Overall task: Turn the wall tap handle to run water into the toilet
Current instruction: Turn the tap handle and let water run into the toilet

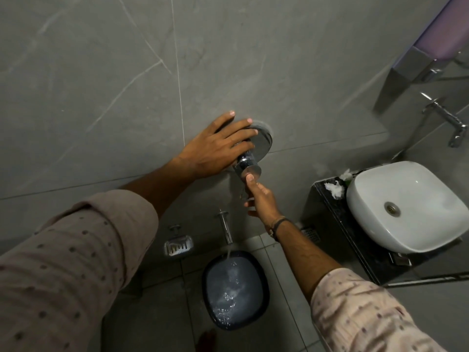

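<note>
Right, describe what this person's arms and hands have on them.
Both hands are bare, no gloves or rings visible. The left hand comes out of a pale pinkish-beige sleeve dotted with small dark spots, pushed up the forearm. The right sleeve is the same fabric. A thin dark band circles the wrist of the right hand.

No text, label, brand, number or sign can be read anywhere here, on the walls, the fittings or the person's sleeves.
</note>
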